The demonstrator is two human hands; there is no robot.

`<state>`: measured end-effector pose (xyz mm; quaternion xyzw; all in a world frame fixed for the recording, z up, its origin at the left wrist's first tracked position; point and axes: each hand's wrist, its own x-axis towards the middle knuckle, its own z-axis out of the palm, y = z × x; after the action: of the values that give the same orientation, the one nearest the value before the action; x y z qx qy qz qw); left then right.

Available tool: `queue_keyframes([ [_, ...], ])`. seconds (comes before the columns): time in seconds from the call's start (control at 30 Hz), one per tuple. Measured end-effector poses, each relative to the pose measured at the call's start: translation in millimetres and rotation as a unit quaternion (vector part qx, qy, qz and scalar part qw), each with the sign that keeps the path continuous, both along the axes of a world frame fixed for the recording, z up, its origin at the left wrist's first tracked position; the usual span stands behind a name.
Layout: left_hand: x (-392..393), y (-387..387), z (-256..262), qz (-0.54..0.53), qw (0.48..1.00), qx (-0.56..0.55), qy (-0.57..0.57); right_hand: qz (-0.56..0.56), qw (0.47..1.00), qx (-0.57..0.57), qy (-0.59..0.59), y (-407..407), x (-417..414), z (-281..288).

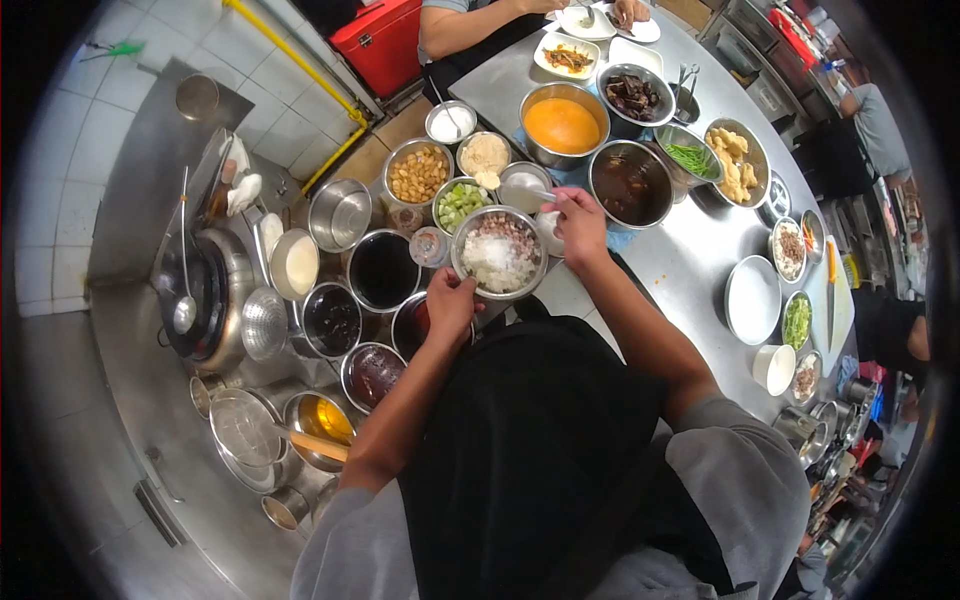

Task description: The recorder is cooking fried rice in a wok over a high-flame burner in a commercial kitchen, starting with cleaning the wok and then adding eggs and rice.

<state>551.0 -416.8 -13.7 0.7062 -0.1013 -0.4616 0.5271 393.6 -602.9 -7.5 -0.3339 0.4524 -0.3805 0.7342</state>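
Note:
My left hand (448, 304) grips the near left rim of a metal bowl (541, 266). Inside the bowl lie chopped pinkish meat (504, 223), white diced pieces (495, 279) and a patch of white powder (491, 249). My right hand (579, 225) holds a spoon (541, 194) by its handle, just beyond the bowl. The spoon points left, and a lump of tan powder (487, 180) appears at its far end. Close by stand bowls of tan powder (482, 152), diced green vegetable (461, 204) and white granules (521, 182).
At left, a wok (199, 300) with a ladle (184, 313) sits on the stove beside pots of dark sauce (384, 270). A steel table (690, 262) at right carries orange liquid (564, 126), plates (752, 300) and a knife (831, 274). Another person's arm (480, 26) works across it.

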Motion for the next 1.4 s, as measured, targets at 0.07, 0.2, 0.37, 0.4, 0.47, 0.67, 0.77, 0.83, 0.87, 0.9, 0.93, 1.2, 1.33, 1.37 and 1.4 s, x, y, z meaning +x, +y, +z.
queue_keyframes([
  [0.07, 0.3, -3.6, -4.3, 0.005, 1.000, -0.013, 0.018, 0.031, 0.983, -0.128, 0.130, 14.0, -21.4, 12.8],
  [0.2, -1.9, -7.1, -3.9, 0.012, 0.999, -0.021, 0.026, -0.006, 0.914, -0.334, 0.230, 14.4, -45.0, 11.6],
  [0.37, -4.1, 5.6, -5.5, -0.015, 1.000, -0.021, -0.010, -0.009, 0.883, -0.371, 0.287, -12.5, 0.2, -0.4],
  [0.4, -4.6, 8.2, -6.2, -0.017, 1.000, -0.022, -0.012, -0.006, 0.874, -0.383, 0.298, -18.7, 11.0, -2.9],
  [0.47, -5.1, 14.4, -7.7, -0.030, 0.999, -0.031, 0.005, -0.007, 0.868, -0.391, 0.306, -32.1, 32.9, -17.5],
  [0.67, -5.5, 27.9, 10.4, -0.034, 0.998, -0.020, -0.044, 0.023, 0.862, -0.385, 0.328, -46.5, 63.0, -42.8],
  [0.77, -3.4, 32.4, 16.5, -0.043, 0.997, -0.002, -0.071, 0.030, 0.879, -0.351, 0.320, -44.1, 70.2, -47.9],
  [0.83, -2.9, 33.4, 17.6, -0.050, 0.995, 0.009, -0.086, 0.031, 0.891, -0.329, 0.312, -42.8, 73.3, -50.7],
  [0.87, -2.7, 33.5, 17.3, -0.047, 0.995, 0.006, -0.082, 0.025, 0.900, -0.306, 0.311, -41.9, 75.0, -52.6],
  [0.9, -2.6, 33.2, 17.1, -0.045, 0.996, 0.003, -0.079, 0.018, 0.908, -0.282, 0.310, -41.7, 75.7, -54.3],
  [0.93, -2.6, 32.6, 17.0, -0.046, 0.996, 0.003, -0.079, 0.017, 0.908, -0.283, 0.310, -41.7, 74.8, -55.8],
  [1.2, -8.2, 18.7, 7.4, -0.020, 0.998, 0.012, -0.065, -0.059, 0.989, -0.064, 0.116, -33.3, 49.7, -46.9],
  [1.33, -11.6, 9.8, 2.4, -0.001, 1.000, 0.006, -0.027, -0.002, 1.000, 0.004, 0.017, -10.6, 6.6, -8.7],
  [1.37, -13.4, 5.9, 4.6, -0.001, 1.000, 0.001, -0.027, 0.007, 0.995, -0.073, 0.060, -4.6, -7.8, -1.3],
  [1.4, -15.5, 2.6, 6.4, 0.001, 1.000, -0.005, -0.029, 0.018, 0.983, -0.151, 0.102, 1.7, -21.3, 8.7],
])
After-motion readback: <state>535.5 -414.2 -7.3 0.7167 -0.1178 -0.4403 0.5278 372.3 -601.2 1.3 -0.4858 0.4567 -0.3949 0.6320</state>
